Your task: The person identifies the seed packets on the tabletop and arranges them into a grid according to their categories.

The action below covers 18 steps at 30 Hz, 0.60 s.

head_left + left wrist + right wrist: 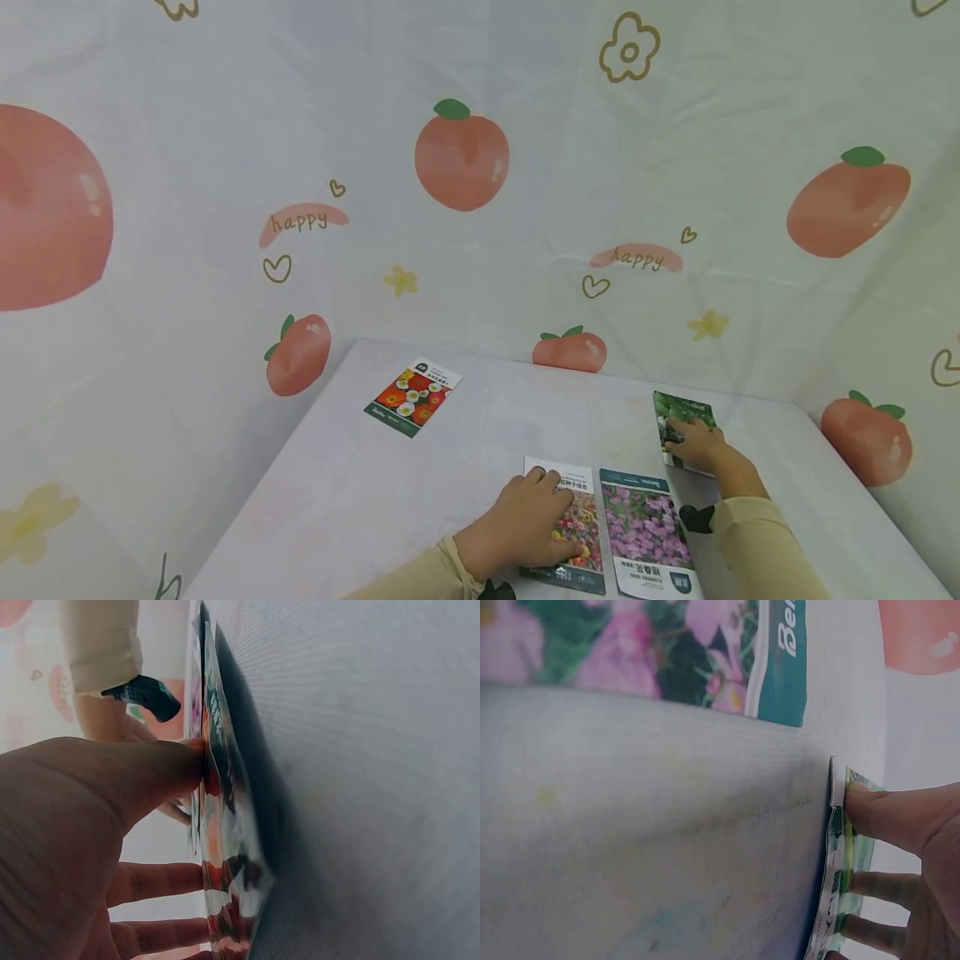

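Four seed packets with flower or plant pictures lie on the white table. My left hand (525, 518) rests on a packet of mixed red and yellow flowers (588, 533), its thumb and fingertips touching the printed face. In the left wrist view, that packet (214, 802) casts a shadow along its near edge. Farther back on the right, my right hand (697, 443) touches a green packet (686, 408) with spread thumb and fingers, covering part of its picture. Between the hands lies a packet of pink-purple flowers (647, 525), close beside the left hand's packet.
A packet of red, orange and white flowers (415, 396) lies at the back left of the white-covered table (337, 500). Behind the table hangs a pale cloth (510, 275) printed with peaches. A dark wrist device (696, 518) is on the right arm.
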Each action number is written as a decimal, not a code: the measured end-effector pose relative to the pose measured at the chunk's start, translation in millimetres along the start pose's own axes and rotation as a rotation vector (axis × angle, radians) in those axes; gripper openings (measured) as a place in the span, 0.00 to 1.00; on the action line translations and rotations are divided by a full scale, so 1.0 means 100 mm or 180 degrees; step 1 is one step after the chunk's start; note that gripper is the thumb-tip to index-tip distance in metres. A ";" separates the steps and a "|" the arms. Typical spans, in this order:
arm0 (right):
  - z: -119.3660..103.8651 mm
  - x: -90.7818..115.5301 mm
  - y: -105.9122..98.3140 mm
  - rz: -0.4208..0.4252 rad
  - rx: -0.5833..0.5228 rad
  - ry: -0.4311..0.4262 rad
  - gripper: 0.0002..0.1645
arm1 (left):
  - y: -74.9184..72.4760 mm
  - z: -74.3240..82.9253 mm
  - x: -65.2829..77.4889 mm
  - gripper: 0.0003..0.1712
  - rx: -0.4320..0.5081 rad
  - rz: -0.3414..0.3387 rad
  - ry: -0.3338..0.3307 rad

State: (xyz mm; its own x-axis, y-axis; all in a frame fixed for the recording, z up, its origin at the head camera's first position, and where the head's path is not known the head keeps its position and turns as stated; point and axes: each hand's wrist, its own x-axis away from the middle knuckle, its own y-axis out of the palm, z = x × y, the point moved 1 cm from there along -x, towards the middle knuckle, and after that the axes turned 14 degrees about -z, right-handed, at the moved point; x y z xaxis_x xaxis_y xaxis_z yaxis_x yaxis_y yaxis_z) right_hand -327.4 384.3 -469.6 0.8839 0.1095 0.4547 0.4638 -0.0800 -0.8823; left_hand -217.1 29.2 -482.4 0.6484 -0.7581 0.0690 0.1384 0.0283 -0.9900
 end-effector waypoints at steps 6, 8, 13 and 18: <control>-0.06 0.03 -0.01 0.0005 -0.0003 -0.0035 0.38 | -0.01 0.00 0.01 0.32 -0.0005 -0.0001 0.0001; -0.07 0.04 -0.02 0.0008 -0.0012 -0.0053 0.38 | -0.01 0.00 0.01 0.32 -0.0007 -0.0005 -0.0002; -0.11 0.07 -0.04 -0.0013 -0.0084 -0.0079 0.38 | -0.03 0.01 0.02 0.31 0.0004 -0.0027 -0.0005; -0.12 0.07 -0.04 -0.0033 -0.0130 -0.0061 0.38 | -0.03 0.01 0.02 0.31 -0.0001 -0.0025 -0.0005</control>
State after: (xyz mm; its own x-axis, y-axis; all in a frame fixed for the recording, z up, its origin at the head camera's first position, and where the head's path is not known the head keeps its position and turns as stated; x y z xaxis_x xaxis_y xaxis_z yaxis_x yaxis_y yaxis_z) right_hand -322.0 373.6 -461.8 0.8779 0.1296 0.4610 0.4753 -0.1192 -0.8717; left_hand -215.5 28.6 -478.8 0.6485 -0.7573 0.0769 0.1432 0.0222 -0.9894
